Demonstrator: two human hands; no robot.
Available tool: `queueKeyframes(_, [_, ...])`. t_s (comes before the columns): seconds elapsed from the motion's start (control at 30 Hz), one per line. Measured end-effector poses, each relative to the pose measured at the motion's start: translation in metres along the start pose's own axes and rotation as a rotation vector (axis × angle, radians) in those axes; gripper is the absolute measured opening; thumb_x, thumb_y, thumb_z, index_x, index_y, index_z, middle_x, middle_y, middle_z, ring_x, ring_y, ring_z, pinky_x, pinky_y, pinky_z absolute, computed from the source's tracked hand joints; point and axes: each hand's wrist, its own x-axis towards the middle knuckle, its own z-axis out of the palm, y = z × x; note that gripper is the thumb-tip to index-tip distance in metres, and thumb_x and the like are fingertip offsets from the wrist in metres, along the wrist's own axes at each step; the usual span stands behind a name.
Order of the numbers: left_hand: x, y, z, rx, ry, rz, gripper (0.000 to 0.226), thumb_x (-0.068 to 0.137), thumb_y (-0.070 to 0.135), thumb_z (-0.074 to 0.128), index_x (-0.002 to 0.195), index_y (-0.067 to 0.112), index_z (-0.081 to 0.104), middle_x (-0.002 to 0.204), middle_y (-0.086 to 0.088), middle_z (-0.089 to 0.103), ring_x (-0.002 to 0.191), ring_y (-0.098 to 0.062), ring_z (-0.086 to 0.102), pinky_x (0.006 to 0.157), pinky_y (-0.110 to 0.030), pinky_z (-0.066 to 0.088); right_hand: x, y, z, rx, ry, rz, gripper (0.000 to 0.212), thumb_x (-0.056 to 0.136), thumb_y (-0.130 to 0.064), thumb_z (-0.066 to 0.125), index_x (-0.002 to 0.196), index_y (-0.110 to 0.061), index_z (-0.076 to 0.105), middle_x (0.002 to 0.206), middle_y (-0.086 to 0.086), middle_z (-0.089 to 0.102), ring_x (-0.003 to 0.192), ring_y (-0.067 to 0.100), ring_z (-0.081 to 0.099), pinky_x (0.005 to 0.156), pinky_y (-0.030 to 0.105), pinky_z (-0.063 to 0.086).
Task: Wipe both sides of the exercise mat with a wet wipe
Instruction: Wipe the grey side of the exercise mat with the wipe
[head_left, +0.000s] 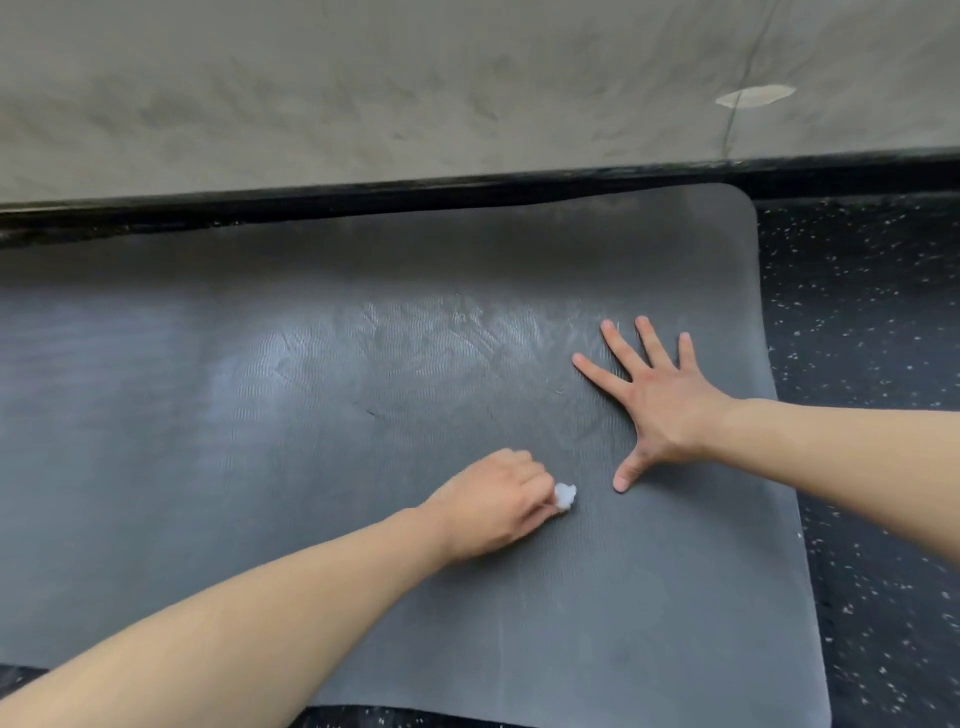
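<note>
A dark grey exercise mat (260, 405) lies flat on the floor and fills most of the view, its rounded right end visible. Wet streaks shine on it above the middle. My left hand (493, 501) grips a small crumpled white wet wipe (564, 496) and holds it against the mat near the centre. My right hand (652, 400) lies flat on the mat to the right, fingers spread and straight, palm down.
Black speckled rubber flooring (872, 364) borders the mat on the right and along the near edge. A black baseboard (363, 200) runs behind the mat under a grey-beige wall (415, 93) with a pale patch at the upper right.
</note>
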Motion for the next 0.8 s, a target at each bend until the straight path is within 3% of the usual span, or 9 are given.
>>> queueKeyframes(0.07, [0.002,-0.018,-0.007,0.082,0.076,-0.086,0.031,0.102,0.035,0.050,0.077,0.016,0.054,0.073,-0.004,0.056,0.071,-0.026,0.048,0.065,-0.038,0.037,0.001,0.000,0.001,0.002,-0.001,-0.002,0.165,0.035,-0.100,0.070,0.145,-0.050,-0.043,0.158,0.004,-0.052,0.149,0.044,-0.040,0.119,0.077,-0.007])
queueKeyframes(0.17, [-0.007,-0.016,-0.007,-0.015,0.346,-0.474,0.022,0.097,0.031,0.060,0.080,0.017,0.059,0.073,-0.002,0.058,0.071,-0.028,0.053,0.065,-0.041,0.041,0.002,0.003,0.004,0.008,0.003,-0.004,0.166,0.034,-0.102,0.068,0.148,-0.050,-0.042,0.158,0.002,-0.052,0.149,0.043,-0.041,0.119,0.077,-0.008])
queueKeyframes(0.3, [-0.018,0.024,0.019,0.000,0.093,-0.069,0.035,0.105,0.034,0.044,0.079,0.014,0.056,0.075,-0.005,0.055,0.071,-0.026,0.046,0.064,-0.037,0.035,0.002,0.003,0.005,0.003,0.019,-0.009,0.166,0.033,-0.102,0.067,0.149,-0.051,-0.040,0.160,0.003,-0.050,0.150,0.043,-0.038,0.119,0.077,-0.006])
queueKeyframes(0.33, [-0.018,0.017,0.015,0.040,0.080,-0.066,0.033,0.105,0.033,0.046,0.080,0.014,0.056,0.076,-0.004,0.055,0.072,-0.025,0.046,0.065,-0.037,0.034,0.002,0.003,0.004,0.008,0.017,-0.011,0.166,0.033,-0.102,0.067,0.151,-0.050,-0.038,0.161,0.003,-0.049,0.150,0.043,-0.038,0.119,0.077,-0.005])
queueKeyframes(0.43, [-0.016,-0.011,0.004,0.039,0.291,-0.460,0.021,0.097,0.030,0.060,0.081,0.016,0.060,0.074,-0.001,0.058,0.071,-0.027,0.052,0.065,-0.039,0.038,0.000,0.001,0.002,0.018,0.004,-0.016,0.166,0.035,-0.100,0.070,0.157,-0.047,-0.030,0.164,0.004,-0.044,0.152,0.044,-0.035,0.120,0.077,-0.002])
queueKeyframes(0.5, [-0.019,0.002,0.006,-0.012,0.345,-0.532,0.018,0.092,0.026,0.067,0.080,0.016,0.060,0.073,-0.002,0.058,0.070,-0.028,0.054,0.066,-0.038,0.036,-0.005,-0.003,-0.001,0.002,-0.007,-0.023,0.165,0.039,-0.097,0.073,0.160,-0.044,-0.025,0.166,0.009,-0.039,0.153,0.048,-0.030,0.121,0.077,0.003])
queueKeyframes(0.63, [-0.031,0.032,0.020,0.067,0.006,-0.015,0.027,0.100,0.030,0.057,0.077,0.017,0.053,0.072,-0.004,0.055,0.070,-0.027,0.048,0.064,-0.039,0.034,-0.040,-0.042,0.023,-0.056,-0.038,-0.171,0.162,0.044,-0.099,0.070,0.162,-0.037,-0.022,0.167,0.013,-0.036,0.155,0.048,-0.025,0.123,0.073,0.003])
queueKeyframes(0.77, [-0.034,0.013,0.008,0.039,0.244,-0.479,0.023,0.096,0.032,0.059,0.078,0.017,0.059,0.072,-0.003,0.058,0.070,-0.028,0.052,0.065,-0.040,0.038,-0.083,-0.065,0.080,-0.186,-0.046,-0.272,0.168,0.044,-0.100,0.065,0.165,-0.018,-0.017,0.166,0.022,-0.036,0.152,0.051,-0.031,0.118,0.079,-0.001])
queueKeyframes(0.8, [-0.039,0.024,0.012,0.010,0.240,-0.475,0.025,0.096,0.031,0.057,0.076,0.017,0.058,0.071,-0.004,0.058,0.067,-0.029,0.053,0.064,-0.039,0.039,-0.088,-0.062,0.089,-0.225,-0.047,-0.279,0.169,0.043,-0.100,0.065,0.165,-0.015,-0.015,0.167,0.024,-0.033,0.152,0.053,-0.029,0.117,0.080,-0.001])
